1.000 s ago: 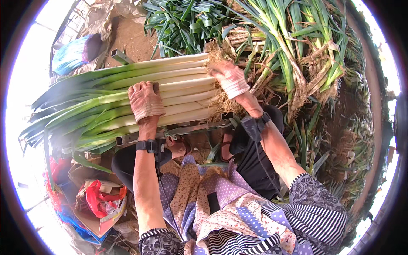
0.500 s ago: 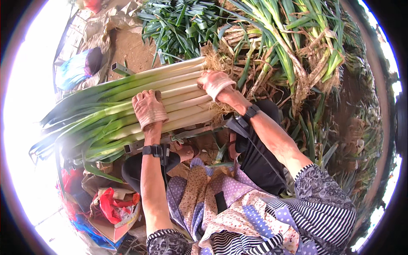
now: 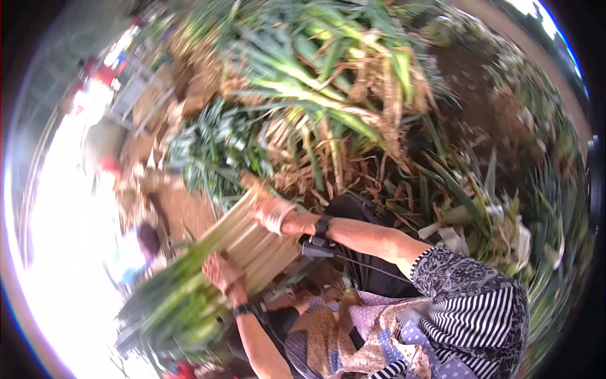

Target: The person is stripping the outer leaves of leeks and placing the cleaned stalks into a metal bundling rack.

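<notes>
A row of leeks [image 3: 249,247] lies side by side at the lower left, white stems toward the upper right and green leaves toward the lower left. My left hand [image 3: 222,271], in a worn pale glove, is closed on the leeks about midway, where white turns to green. Near the root end, my right hand [image 3: 273,213], gloved too, is closed on the white stems. Both hands are blurred, and their fingertips are partly hidden against the stems.
Beyond my hands lies a pile of untrimmed leeks [image 3: 372,82] with brown roots. Left of it is a heap of dark green leaves [image 3: 218,148]. Pale scraps [image 3: 511,240] and more leaves lie at the right. A grey metal frame [image 3: 136,95] stands far left.
My view has swung to the right and blurred. The leeks and both hands now appear lower and further left, the row more slanted. Both hands keep their places on the stems.
</notes>
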`<action>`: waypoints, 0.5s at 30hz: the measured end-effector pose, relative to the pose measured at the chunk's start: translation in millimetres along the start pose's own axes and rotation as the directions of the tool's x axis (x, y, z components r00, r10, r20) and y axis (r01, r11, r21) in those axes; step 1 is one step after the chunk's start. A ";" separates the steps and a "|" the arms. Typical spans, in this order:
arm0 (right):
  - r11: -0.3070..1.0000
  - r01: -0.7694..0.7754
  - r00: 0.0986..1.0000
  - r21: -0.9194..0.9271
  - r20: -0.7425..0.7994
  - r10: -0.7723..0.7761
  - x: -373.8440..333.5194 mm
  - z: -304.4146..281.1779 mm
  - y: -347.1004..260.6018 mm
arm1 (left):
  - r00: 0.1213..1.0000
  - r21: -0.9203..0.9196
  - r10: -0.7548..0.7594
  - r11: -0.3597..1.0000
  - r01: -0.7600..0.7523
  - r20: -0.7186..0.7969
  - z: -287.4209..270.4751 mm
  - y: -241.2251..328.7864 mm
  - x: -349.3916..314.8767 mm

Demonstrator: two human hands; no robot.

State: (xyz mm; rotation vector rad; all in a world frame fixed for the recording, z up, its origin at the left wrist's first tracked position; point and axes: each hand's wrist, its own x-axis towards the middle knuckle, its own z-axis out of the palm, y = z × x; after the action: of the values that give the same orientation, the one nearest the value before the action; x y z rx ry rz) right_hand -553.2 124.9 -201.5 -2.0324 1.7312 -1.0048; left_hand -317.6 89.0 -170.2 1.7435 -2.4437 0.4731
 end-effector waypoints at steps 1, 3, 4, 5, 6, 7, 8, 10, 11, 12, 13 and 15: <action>1.000 0.000 0.988 -0.007 -0.157 -0.001 -4.0 -6.7 26.3 | 0.997 -0.050 0.051 0.997 -0.054 -0.065 -8.0 22.7 9.5; 0.981 -0.187 0.982 0.057 0.037 0.185 -2.6 -49.6 4.1 | 1.000 -0.059 0.023 0.998 -0.023 -0.003 -8.1 8.6 2.9; 0.957 -0.288 0.955 0.047 0.092 0.283 -10.4 -85.8 1.8 | 0.999 -0.092 -0.025 0.995 0.029 0.038 -9.5 7.5 2.5; 0.923 -0.382 0.916 0.036 0.150 0.373 -26.2 -115.9 6.1 | 1.000 -0.088 -0.017 0.996 0.019 0.023 -5.2 3.9 1.1; 0.937 -0.265 0.942 -0.225 0.149 0.302 -47.4 -147.9 14.6 | 1.000 -0.128 0.001 0.992 -0.005 -0.030 -2.7 9.7 4.5; 0.876 -0.134 0.957 -0.464 0.170 0.236 -68.6 -169.2 22.7 | 0.997 -0.159 0.019 0.987 -0.032 -0.081 1.1 9.5 5.9; 0.825 -0.517 0.815 -0.227 0.162 0.556 -79.8 -186.3 33.5 | 0.995 -0.205 0.009 0.978 -0.030 -0.100 3.4 5.8 4.5; 0.731 -0.625 0.765 -0.273 -0.033 0.643 -119.8 -196.3 77.4 | 0.991 -0.198 0.023 0.979 -0.048 -0.129 -0.5 10.1 7.5; 0.705 -0.409 0.911 -0.579 -0.211 0.355 -146.7 -185.2 118.6 | 0.988 -0.184 0.027 0.981 -0.056 -0.155 -1.4 13.0 10.6; 0.690 -0.591 0.806 -0.418 -0.328 0.492 -149.8 -187.9 135.2 | 0.975 -0.145 0.038 0.987 -0.071 -0.217 3.4 3.2 11.7; 0.627 -0.743 0.661 -0.235 -0.410 0.629 -152.1 -199.1 153.0 | 0.975 -0.146 0.028 0.987 -0.061 -0.221 1.2 9.1 16.3; 0.615 -0.748 0.643 -0.250 -0.506 0.576 -160.4 -206.7 199.9 | 0.943 -0.255 0.006 0.962 -0.096 -0.333 -4.8 31.5 24.4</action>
State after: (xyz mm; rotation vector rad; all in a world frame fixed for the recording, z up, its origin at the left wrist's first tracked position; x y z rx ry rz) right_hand -845.5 273.9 -229.0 -1.1371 2.8520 -0.8001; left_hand -355.8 77.8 -165.3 1.3714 -2.2005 0.3810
